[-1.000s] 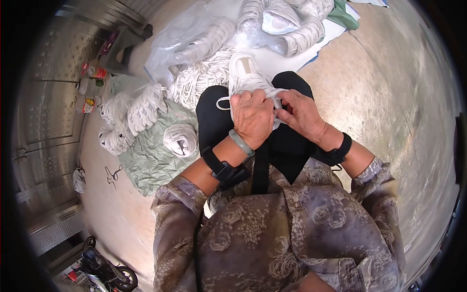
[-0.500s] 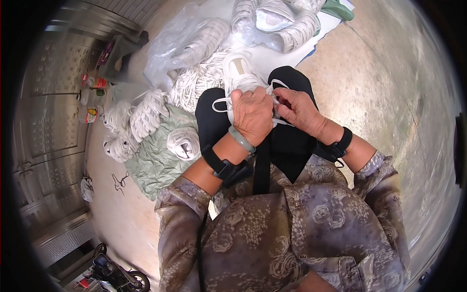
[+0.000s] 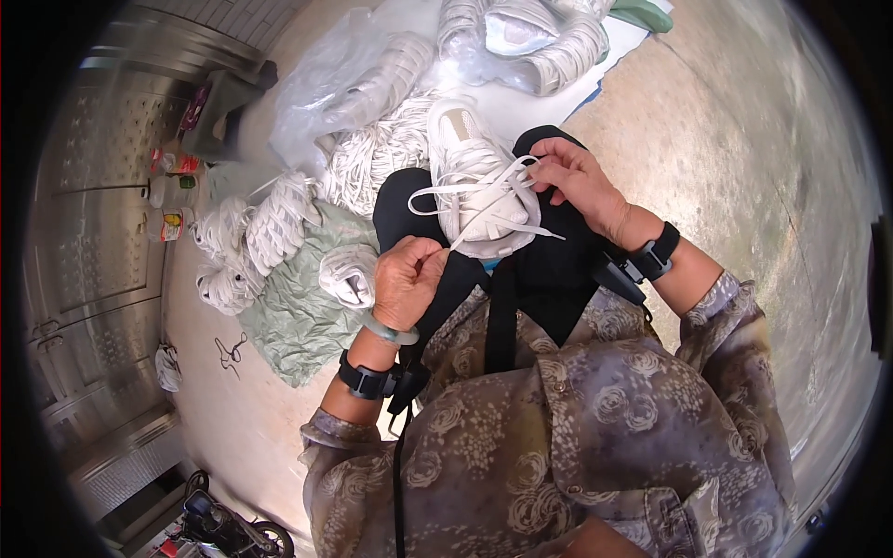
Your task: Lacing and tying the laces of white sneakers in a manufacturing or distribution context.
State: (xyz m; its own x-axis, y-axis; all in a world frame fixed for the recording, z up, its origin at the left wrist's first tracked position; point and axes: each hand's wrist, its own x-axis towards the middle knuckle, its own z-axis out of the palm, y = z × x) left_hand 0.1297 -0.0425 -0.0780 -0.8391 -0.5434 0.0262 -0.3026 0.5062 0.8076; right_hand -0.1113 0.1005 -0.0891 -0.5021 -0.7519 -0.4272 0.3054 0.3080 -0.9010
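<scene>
A white sneaker (image 3: 460, 149) lies between my knees, its toe or front end pointing away from me. White shoelaces (image 3: 488, 191) cross over it in loose loops. My left hand (image 3: 406, 282) is closed in a pinch on one lace end, drawn toward me at the near left of the shoe. On the right side of the shoe, my right hand (image 3: 579, 184) pinches a looped part of the lace between thumb and fingers. Another lace end hangs loose over my right thigh.
A heap of white laces (image 3: 377, 167) lies beyond my left knee. Several shoe bundles (image 3: 279, 219) and a rolled white bundle (image 3: 348, 276) rest around green crumpled sheeting (image 3: 298, 321). Scissors (image 3: 230, 353) lie on the floor. Plastic-wrapped bundles (image 3: 395, 79) are farther off.
My left hand has moved off the shoe, down and left, drawing a lace end with it. My right hand has shifted slightly up and right, so the laced shoe is uncovered.
</scene>
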